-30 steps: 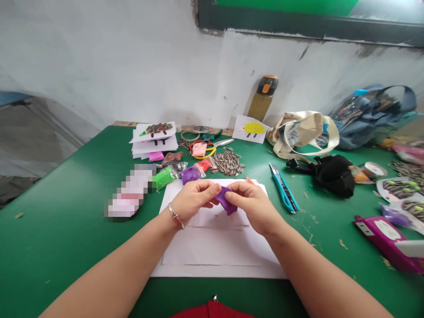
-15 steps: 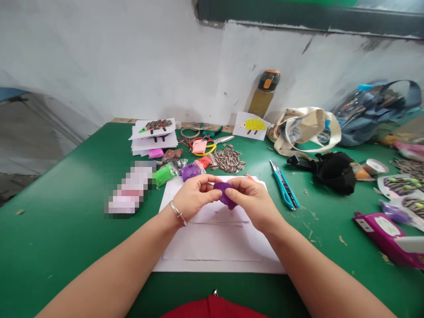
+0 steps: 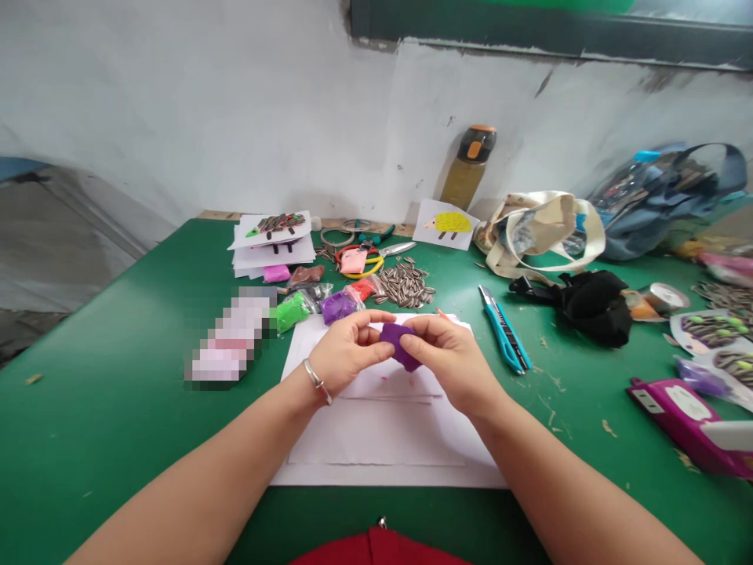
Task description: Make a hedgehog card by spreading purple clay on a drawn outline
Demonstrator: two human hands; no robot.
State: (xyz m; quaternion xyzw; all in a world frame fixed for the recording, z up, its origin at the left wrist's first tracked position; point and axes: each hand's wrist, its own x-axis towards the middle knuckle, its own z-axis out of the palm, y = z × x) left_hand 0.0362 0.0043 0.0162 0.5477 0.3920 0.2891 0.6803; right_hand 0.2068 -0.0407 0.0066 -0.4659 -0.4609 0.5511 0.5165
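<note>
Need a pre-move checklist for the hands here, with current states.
1. Right hand pinching the purple clay, thumb in front: ok.
2. Left hand firmly pinching it too: cannot tell; the thumb tip is at the clay's left edge, but the fingers behind are hidden.
3. White paper under the hands: ok.
4. Top sheet free of specks: not ok, small pink bits show below the clay.
5. Utility knife away from both hands: ok, it lies on the green table beyond the right hand's outer side.
6. Knife blade fully retracted: cannot tell, tip too small.
</note>
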